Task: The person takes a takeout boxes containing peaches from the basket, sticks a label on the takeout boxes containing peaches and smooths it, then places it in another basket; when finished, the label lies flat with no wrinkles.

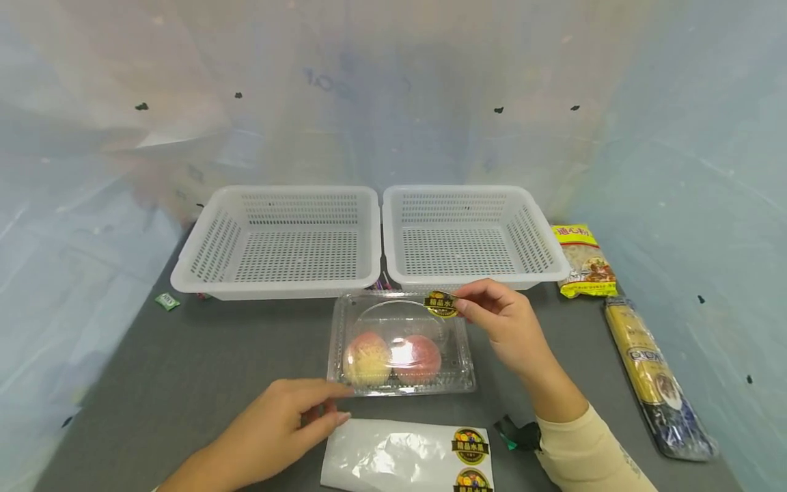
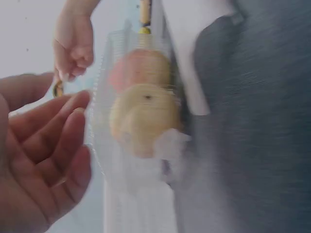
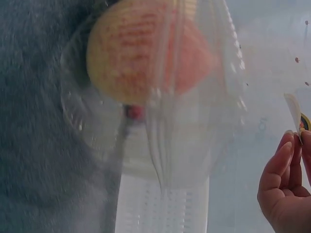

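Risk of a crooked, creased sticker [image 1: 440,305] pinched in right hand [image 1: 504,324] if clear box [image 1: 402,345] slides under loose, open-fingered left hand [image 1: 279,420].

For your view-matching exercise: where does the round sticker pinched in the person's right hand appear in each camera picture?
Head: sticker at centre, over the clamshell box's far edge.
Left wrist: sticker at upper left, below the right hand.
Right wrist: sticker at the right edge.
Shared landmark: the two fruits.
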`<state>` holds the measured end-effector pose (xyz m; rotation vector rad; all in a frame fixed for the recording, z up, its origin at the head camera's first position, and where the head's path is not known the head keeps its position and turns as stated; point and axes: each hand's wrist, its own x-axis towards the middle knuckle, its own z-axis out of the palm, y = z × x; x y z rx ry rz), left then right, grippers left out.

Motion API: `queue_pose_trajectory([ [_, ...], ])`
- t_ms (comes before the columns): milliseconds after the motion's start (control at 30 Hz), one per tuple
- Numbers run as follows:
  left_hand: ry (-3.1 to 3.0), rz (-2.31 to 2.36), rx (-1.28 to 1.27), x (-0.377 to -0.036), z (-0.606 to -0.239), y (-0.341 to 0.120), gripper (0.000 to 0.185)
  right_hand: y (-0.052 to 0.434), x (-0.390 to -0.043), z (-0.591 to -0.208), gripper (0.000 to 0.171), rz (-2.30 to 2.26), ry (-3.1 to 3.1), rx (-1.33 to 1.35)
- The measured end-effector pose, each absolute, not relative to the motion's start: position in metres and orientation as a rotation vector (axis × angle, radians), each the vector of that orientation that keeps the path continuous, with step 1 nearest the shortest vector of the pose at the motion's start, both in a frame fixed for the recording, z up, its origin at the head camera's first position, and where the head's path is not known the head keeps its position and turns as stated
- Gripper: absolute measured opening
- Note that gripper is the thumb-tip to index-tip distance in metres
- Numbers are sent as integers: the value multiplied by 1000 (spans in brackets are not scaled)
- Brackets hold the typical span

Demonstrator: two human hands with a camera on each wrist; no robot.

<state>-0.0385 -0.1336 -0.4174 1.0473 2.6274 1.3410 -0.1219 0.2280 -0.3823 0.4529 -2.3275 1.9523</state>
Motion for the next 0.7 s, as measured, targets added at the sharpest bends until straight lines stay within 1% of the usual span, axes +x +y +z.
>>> queue_pose_trajectory([
  [67,2690,1402,1118,-50,-411,-127,23,223,-123,-384,14,1957,-2346,481],
  [167,2758,1458,1140,-71,-404,-115,31,215,-124,-388,13,1948,-2397,529],
  [233,2777,1478,1145,-86,-404,-107,38,210,-125,-391,13,1945,-2432,557],
  [367,2761,1522,1108,-111,-408,-90,59,202,-128,-399,13,1947,-2462,618],
  [433,2739,1553,1096,-120,-412,-81,64,199,-129,-403,13,1951,-2458,638],
  [500,2711,1596,1109,-128,-415,-73,61,195,-129,-407,13,1954,-2445,650],
  [600,2695,1659,1153,-136,-421,-66,44,190,-130,-412,13,1976,-2420,638],
  [700,2702,1707,1170,-140,-426,-62,29,186,-129,-417,18,1973,-2408,600],
])
